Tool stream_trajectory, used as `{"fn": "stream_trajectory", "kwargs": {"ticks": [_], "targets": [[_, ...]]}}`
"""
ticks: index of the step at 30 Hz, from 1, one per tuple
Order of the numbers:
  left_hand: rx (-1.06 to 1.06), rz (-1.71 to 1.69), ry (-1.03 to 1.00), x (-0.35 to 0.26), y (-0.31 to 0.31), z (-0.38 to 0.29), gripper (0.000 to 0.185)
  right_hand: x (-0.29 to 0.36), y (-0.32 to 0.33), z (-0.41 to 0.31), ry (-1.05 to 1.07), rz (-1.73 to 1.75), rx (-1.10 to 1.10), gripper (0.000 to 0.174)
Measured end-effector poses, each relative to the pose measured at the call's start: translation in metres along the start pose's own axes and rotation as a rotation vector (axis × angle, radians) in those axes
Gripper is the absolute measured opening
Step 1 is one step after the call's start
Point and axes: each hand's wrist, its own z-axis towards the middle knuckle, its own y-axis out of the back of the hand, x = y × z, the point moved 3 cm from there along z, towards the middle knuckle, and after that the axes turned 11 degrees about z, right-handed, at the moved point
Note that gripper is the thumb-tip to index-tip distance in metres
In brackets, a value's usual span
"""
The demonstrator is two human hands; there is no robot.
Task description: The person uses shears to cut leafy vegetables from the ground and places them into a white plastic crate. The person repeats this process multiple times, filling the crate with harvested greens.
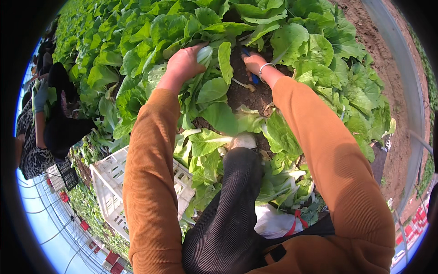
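My left hand [185, 62] grips a leafy green vegetable [204, 56] around its lower part, with the pale base pointing up and away from me. The broad leaves of that plant spread back toward my knee. To the right, my right hand [254, 64] is closed around a blue-handled tool [255, 78], low over bare soil [241, 66]. The working end of the tool cannot be made out. A loose yellow-green leaf [225, 62] stands between my two hands. Dense rows of growing leafy greens [164, 30] lie just ahead.
A white plastic crate [106, 185] sits to my left, partly behind my sleeve. Trimmed leaves [208, 164] litter the ground around my knee. A white bag [273, 221] with a red strap lies beside me. Another person [37, 126] works at far left; a metal rail [407, 68] curves along the right.
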Motion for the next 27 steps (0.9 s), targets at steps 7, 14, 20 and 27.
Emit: {"fn": "stream_trajectory", "kwargs": {"ticks": [7,14,20,27], "targets": [[-0.025,-0.018,-0.030,-0.007,-0.003,-0.014,0.073,-0.009,-0.010,-0.010,-0.130,0.124,0.177,0.042],[-0.322,-0.064,-0.170,-0.015,-0.002,-0.056,0.064,-0.055,-0.024,-0.070,-0.010,0.165,0.148,0.024],[-0.460,-0.123,-0.288,-0.023,0.016,-0.100,0.067,-0.081,0.018,-0.139,0.260,0.609,-0.201,0.018],[-0.391,-0.057,-0.397,-0.040,0.033,-0.123,0.074,-0.022,0.005,-0.113,0.180,1.075,0.300,0.060]]}}
